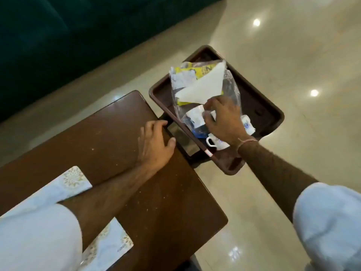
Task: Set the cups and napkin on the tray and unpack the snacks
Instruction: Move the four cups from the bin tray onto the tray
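A dark brown tray (259,98) stands past the table's far right corner. In it lie white cups with blue flowers: one on its side (195,116), one with its handle toward me (214,142), one at the right (247,125). A folded white napkin (203,85) rests on a clear plastic snack bag (232,90) with a yellow packet (197,72) inside. My right hand (224,120) is over the cups, fingers pinching the clear bag by the napkin's tip. My left hand (156,143) lies flat on the table's corner, holding nothing.
The brown wooden table (121,145) fills the lower left, with white patterned placemats (64,184) on it. A dark phone-like slab (181,139) lies at the table edge beside the tray. A dark green sofa (58,36) stands behind. Glossy tiled floor (293,55) lies to the right.
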`<action>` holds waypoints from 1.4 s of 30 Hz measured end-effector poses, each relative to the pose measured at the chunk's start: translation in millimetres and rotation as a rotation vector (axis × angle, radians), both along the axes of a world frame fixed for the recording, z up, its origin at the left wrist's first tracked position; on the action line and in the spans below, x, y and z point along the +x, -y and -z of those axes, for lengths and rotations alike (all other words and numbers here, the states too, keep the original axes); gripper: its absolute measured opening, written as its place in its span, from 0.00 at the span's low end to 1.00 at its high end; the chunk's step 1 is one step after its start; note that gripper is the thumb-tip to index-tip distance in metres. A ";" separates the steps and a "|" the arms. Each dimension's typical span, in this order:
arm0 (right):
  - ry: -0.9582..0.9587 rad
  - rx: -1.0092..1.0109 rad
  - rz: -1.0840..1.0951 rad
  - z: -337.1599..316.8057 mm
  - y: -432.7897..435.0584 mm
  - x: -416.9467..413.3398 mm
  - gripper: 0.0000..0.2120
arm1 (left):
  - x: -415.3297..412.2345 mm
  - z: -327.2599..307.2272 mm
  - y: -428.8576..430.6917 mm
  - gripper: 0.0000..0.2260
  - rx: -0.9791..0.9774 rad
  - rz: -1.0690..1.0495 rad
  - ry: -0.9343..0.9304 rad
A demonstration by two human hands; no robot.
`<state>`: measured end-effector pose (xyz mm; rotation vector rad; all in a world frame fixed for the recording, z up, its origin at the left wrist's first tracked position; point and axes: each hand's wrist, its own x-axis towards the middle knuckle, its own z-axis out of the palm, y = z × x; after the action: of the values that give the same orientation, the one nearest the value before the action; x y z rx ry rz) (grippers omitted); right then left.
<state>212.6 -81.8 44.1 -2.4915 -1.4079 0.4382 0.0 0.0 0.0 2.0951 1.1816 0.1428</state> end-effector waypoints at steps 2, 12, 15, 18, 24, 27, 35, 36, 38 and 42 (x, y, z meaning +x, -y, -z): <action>0.017 -0.035 0.131 7.4 8.0 25.2 0.19 | 33.9 2.7 -1.5 0.24 0.044 0.023 0.050; -0.045 -0.446 0.167 43.4 11.0 69.3 0.39 | 127.0 17.7 -18.4 0.41 0.149 0.088 -0.383; -0.037 -0.408 0.176 45.4 10.1 67.4 0.36 | 134.3 22.0 -22.1 0.42 0.130 0.093 -0.390; -0.056 -0.330 0.199 43.8 15.6 64.1 0.36 | 141.1 23.8 -23.6 0.41 0.026 0.036 -0.370; -0.108 -0.152 0.261 36.3 19.1 51.8 0.34 | 135.1 25.8 -14.3 0.34 -0.052 -0.062 -0.271; -0.130 -0.099 0.226 31.3 18.8 43.1 0.31 | 128.8 25.0 -9.1 0.27 -0.049 -0.068 -0.197; -0.128 -0.002 0.270 10.5 20.4 17.4 0.33 | 101.5 13.9 -6.1 0.13 -0.042 -0.129 0.092; -0.133 0.014 0.269 8.2 21.8 13.6 0.34 | 95.2 10.8 -6.6 0.13 -0.038 -0.131 0.150; -0.152 0.041 0.231 4.1 19.8 -0.9 0.36 | 72.5 4.9 -9.5 0.13 -0.032 -0.142 0.293; -0.182 0.129 0.131 -4.7 9.0 -34.2 0.37 | 16.0 -2.0 -16.6 0.13 0.010 -0.161 0.490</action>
<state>178.4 -90.9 48.9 -2.3577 -1.1587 0.5152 16.0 16.6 2.0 1.8228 1.0402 0.6952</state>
